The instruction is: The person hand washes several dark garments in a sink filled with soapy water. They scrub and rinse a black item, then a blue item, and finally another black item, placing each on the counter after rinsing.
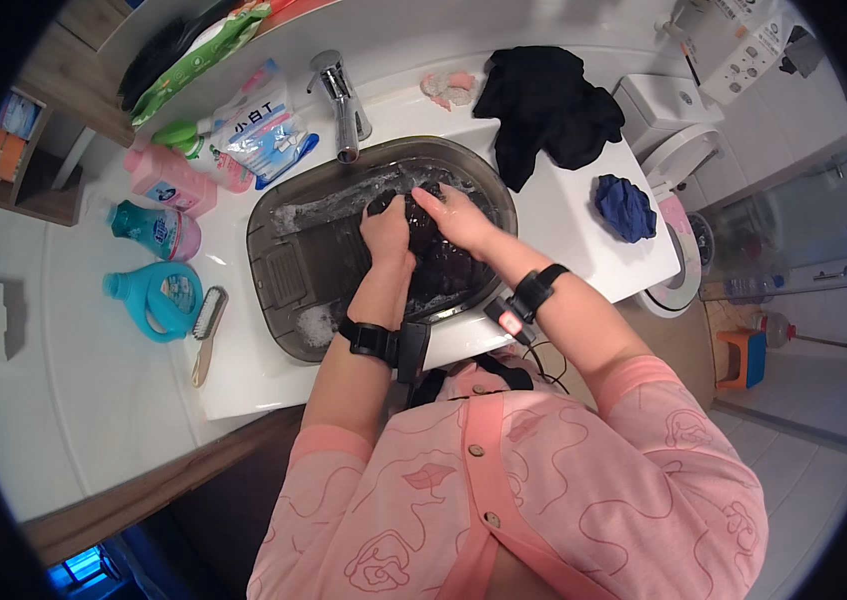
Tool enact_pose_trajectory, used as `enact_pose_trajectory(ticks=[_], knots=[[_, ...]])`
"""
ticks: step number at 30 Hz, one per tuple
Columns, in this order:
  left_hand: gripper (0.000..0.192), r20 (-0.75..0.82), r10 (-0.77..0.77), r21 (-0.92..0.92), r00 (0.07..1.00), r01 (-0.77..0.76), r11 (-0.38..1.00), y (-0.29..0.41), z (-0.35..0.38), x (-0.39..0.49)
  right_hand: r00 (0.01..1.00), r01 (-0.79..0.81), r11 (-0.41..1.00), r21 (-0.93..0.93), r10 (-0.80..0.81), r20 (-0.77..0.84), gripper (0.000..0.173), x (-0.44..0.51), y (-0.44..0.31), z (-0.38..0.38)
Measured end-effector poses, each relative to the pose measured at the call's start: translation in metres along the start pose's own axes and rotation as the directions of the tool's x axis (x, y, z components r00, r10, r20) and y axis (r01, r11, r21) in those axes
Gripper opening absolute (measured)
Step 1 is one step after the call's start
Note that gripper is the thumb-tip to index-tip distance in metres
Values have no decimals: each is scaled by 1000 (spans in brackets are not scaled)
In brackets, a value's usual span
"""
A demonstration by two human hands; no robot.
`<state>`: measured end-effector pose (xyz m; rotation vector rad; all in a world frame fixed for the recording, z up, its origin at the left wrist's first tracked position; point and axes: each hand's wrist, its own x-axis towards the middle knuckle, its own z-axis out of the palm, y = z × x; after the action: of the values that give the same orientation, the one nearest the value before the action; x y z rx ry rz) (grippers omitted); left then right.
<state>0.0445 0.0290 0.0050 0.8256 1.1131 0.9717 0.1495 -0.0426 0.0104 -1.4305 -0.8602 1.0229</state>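
Note:
Both my hands hold a dark, wet cloth [423, 229] over a grey translucent washbasin [264, 300] with a ribbed washboard part [284, 271]. My left hand [387, 232] grips the cloth's left side, and my right hand [455, 216] grips its upper right, close beside the other. Sudsy water lies in the basin, and part of the cloth rests in it. The basin sits in the white sink counter, under a chrome faucet [341, 105]. A black garment [547, 105] and a crumpled navy cloth [625, 208] lie on the counter to the right.
Left of the basin stand a pink bottle [168, 184], a teal bottle [149, 231], a turquoise jug [160, 300], a plastic pouch [262, 131] and a scrub brush [209, 322]. A pink-and-grey item [448, 88] lies behind the basin. A toilet [675, 247] is at the right.

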Motion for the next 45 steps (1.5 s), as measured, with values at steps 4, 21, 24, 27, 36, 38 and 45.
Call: enact_pose_trajectory(ticks=[4,21,24,27,36,38,45], knots=[[52,52,178,78,983,-181,980,7,1,22,952,-296,954,45,298,-67,84,19,16,-38],[74,228,-495,30,838,502,864,-52,-53,-12,912,-97,191,-977,411,-10,72,54,63,-6],[65,185,-307,-77,934,325,943,-41,-56,-7,968,106,646,-756,107,227,60,35,37,-6],[61,315,-398,-214,861,473,854,-22,-52,2,865,478,753,-452,-313,393,48,5,-14,-8],[61,571,-275,-331,773,524,785,3,-53,1,681,728,462,-507,-577,452,45,-63,-83,19],[54,702,-225,-307,676,572,761,-3,-56,6,699,703,445,-555,-578,422,44,-64,-72,23],[39,327,-406,-519,853,521,677,-23,-31,-1,809,459,439,-772,-566,158,37,-39,-35,31]])
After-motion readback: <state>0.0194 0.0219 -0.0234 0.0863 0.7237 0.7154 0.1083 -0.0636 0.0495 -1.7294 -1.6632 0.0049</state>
